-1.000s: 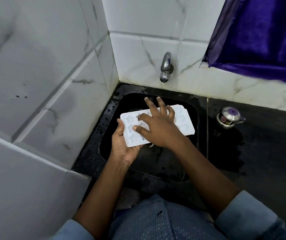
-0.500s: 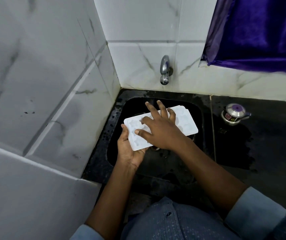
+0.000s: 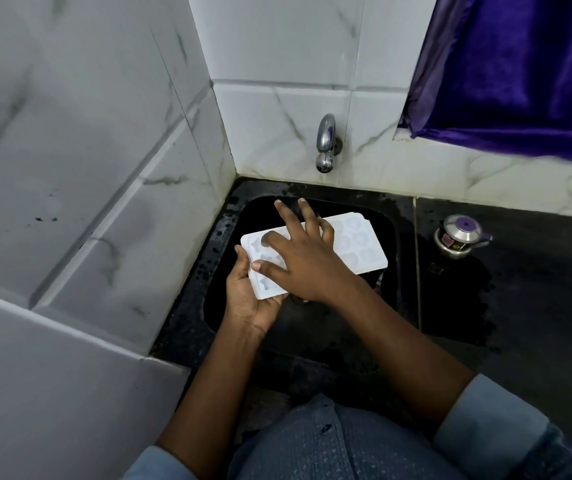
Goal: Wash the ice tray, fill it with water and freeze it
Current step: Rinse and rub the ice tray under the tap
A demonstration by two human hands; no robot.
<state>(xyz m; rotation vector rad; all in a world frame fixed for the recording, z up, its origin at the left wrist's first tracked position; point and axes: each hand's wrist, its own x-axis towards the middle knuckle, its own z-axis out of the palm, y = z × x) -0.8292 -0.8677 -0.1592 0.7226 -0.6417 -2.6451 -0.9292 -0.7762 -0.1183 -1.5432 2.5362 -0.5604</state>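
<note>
Gripping the left end of the white ice tray (image 3: 360,242), the left hand (image 3: 248,303) holds it over the black sink (image 3: 220,258). The right hand (image 3: 308,268) lies on top of the tray with its fingers spread. A lidded steel pot (image 3: 459,237) stands farther right.

White ice tray (image 3: 357,244), moulded cavities up, roughly level above the black sink (image 3: 229,220), seemingly empty.

No writing can be read anywhere. The small round steel pot with a purple-knobbed lid (image 3: 462,236) carries a little red label (image 3: 447,240), too small to make out.
</note>
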